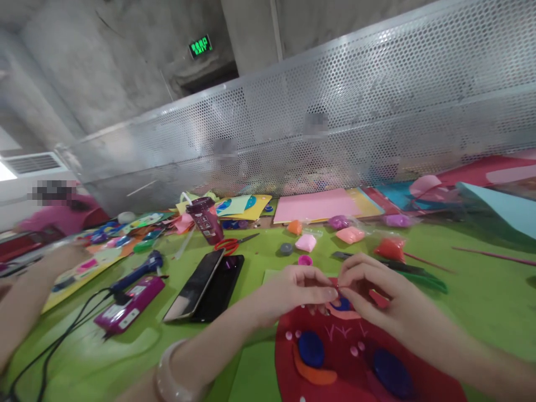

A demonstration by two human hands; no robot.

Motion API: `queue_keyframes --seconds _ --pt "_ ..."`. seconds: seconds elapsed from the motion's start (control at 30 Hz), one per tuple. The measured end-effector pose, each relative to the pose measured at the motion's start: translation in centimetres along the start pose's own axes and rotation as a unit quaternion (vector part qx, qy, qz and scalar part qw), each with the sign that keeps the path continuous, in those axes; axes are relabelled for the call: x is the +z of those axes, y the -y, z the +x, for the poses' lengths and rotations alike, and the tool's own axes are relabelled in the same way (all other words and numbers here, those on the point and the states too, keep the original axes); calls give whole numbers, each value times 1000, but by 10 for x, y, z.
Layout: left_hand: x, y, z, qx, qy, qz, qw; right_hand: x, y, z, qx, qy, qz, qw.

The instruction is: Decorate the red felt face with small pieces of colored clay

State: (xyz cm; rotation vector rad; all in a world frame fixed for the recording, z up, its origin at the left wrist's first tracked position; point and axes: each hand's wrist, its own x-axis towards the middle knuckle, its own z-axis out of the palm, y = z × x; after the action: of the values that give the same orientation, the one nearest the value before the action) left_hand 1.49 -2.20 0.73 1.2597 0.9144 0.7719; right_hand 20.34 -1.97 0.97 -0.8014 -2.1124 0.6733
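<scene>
Pinched fingertip to fingertip, the left hand (299,290) and right hand (371,285) meet over the red felt sheet with blue clay ovals (335,357). What tiny bit they pinch cannot be told, though a small red clay piece (379,298) shows under the right palm. Both forearms reach in from the near edge, wrists bent, fingers curled; a pale bangle (167,377) circles the left wrist. Beyond the sheet lie bagged clay lumps (349,234) on the green tabletop (481,290). Left of the sheet rest two black phones (209,285), then a purple box (129,310). Red-handled scissors (230,244) lie beyond the phones.
</scene>
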Motion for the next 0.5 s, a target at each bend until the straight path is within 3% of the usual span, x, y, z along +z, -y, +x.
queue_keyframes --seconds 0.5 --pt "-2 1 -1 10 23 -5 1000 2 -5 -2 -38 -3 -47 998"
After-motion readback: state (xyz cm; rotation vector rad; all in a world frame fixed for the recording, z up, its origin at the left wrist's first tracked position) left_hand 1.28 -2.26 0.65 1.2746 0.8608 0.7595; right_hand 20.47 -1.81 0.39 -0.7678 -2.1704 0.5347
